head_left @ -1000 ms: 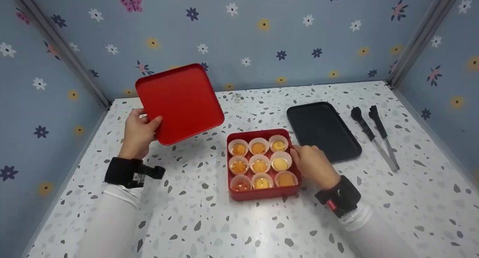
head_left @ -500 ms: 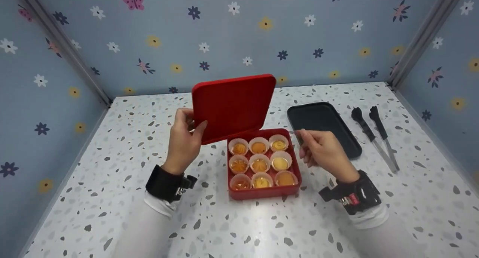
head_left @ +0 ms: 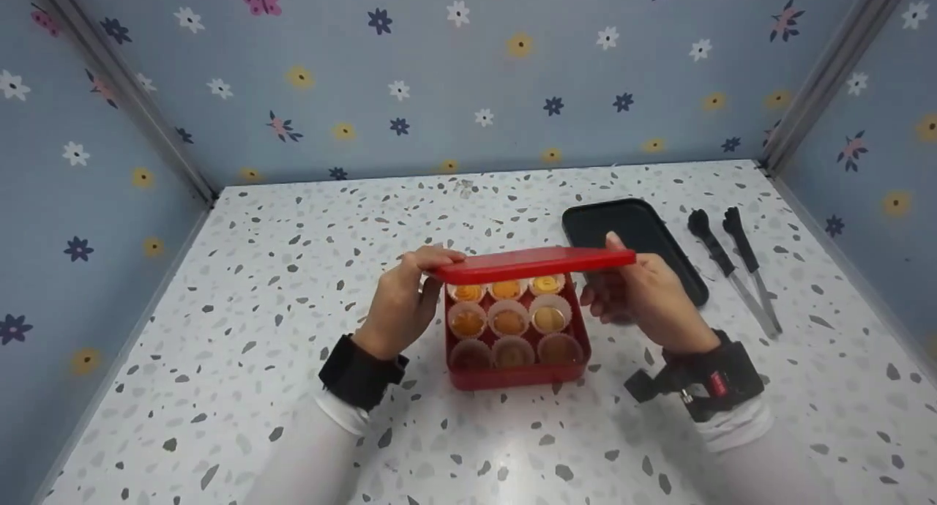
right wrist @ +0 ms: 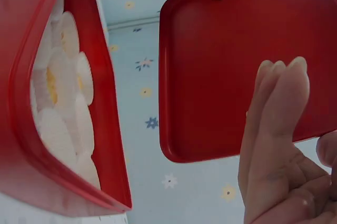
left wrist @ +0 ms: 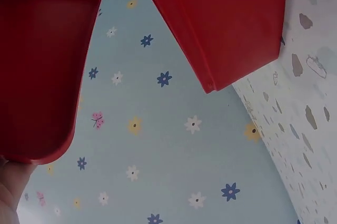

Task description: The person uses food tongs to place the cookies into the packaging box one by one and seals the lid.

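A square red lid (head_left: 542,265) is held tilted above the back of a red box (head_left: 517,378), its underside showing in both wrist views. My left hand (head_left: 399,300) grips the lid's left edge. At the right edge is my right hand (head_left: 662,300), thumb over the top and fingers below; in the right wrist view its fingers (right wrist: 279,113) extend across the lid's underside. Small yellow-orange pastries (head_left: 508,322) in white paper cups sit in rows inside the box. The lid partly hides the back row.
Behind my right hand lies a black tray (head_left: 622,223) on the speckled white tabletop (head_left: 329,249). Tongs (head_left: 743,271) with black tips lie farther right. Blue flower-patterned panels (head_left: 468,73) enclose the back and sides.
My left hand has brought the lid rightward from the left and tipped it down over the box. My right hand has left the box's side and taken the lid's right edge.
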Demonstrator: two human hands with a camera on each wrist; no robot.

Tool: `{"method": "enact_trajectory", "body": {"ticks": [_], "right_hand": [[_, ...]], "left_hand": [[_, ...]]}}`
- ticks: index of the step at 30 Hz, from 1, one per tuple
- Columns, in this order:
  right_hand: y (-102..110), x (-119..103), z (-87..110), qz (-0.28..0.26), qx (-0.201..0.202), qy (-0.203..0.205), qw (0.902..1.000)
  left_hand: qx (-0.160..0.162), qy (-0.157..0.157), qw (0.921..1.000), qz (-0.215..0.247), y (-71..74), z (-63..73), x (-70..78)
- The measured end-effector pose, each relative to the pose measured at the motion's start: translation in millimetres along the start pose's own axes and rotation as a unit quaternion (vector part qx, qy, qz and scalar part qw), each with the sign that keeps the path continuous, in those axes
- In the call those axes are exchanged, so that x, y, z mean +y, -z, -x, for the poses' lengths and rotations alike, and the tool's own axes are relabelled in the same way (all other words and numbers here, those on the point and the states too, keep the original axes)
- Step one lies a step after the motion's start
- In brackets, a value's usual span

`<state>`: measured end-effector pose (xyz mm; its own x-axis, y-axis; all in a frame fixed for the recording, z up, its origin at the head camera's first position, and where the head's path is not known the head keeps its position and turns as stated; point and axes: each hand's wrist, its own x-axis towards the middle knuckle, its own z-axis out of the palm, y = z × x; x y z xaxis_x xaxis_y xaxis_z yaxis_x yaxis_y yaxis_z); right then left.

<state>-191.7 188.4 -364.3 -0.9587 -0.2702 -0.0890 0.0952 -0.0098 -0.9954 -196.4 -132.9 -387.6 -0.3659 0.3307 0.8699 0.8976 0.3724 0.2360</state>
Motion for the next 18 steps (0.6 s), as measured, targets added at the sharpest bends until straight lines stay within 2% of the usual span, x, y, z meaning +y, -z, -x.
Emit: {"method": "enact_trajectory", "body": {"ticks": [3,5,8,11,13,14,16,17,18], "right_hand": [[4.4,-2.6,1.7,-0.034,-0.024,-0.011,0.9991],[7.1,-3.9,2.9,-0.06,-0.044,-0.012,0.9971],[10.1,-4.8,4.7,-0.101,-0.08,-0.01,0.9916],[11.5,-4.5,6.7,-0.135,-0.123,0.006,0.9832],[11.3,-4.1,7.8,-0.144,-0.145,0.017,0.9788],[10.6,-3.9,8.2,-0.145,-0.149,0.024,0.9779],[8.5,-3.5,8.6,-0.139,-0.145,0.033,0.9791],[7.3,-3.4,8.6,-0.134,-0.138,0.035,0.9806],[6.2,-3.2,8.5,-0.131,-0.131,0.036,0.9821]], "left_hand": [[0.01,-0.023,0.9997,0.006,-1.4,-1.3,0.0],[0.018,-0.028,0.9994,0.007,-1.3,-2.6,0.0],[0.025,-0.021,0.9994,-0.007,-1.3,-3.4,-0.1],[0.022,0.008,0.9988,-0.042,-2.8,-2.5,0.7],[0.016,0.048,0.9966,-0.066,-4.4,-1.6,1.6],[0.011,0.078,0.9942,-0.073,-4.9,-1.0,2.7],[-0.004,0.16,0.9862,-0.043,-4.5,-0.9,5.9],[-0.011,0.21,0.9777,-0.008,-3.6,-1.4,7.4],[-0.016,0.262,0.9641,0.038,-2.1,-1.9,8.9]]}}
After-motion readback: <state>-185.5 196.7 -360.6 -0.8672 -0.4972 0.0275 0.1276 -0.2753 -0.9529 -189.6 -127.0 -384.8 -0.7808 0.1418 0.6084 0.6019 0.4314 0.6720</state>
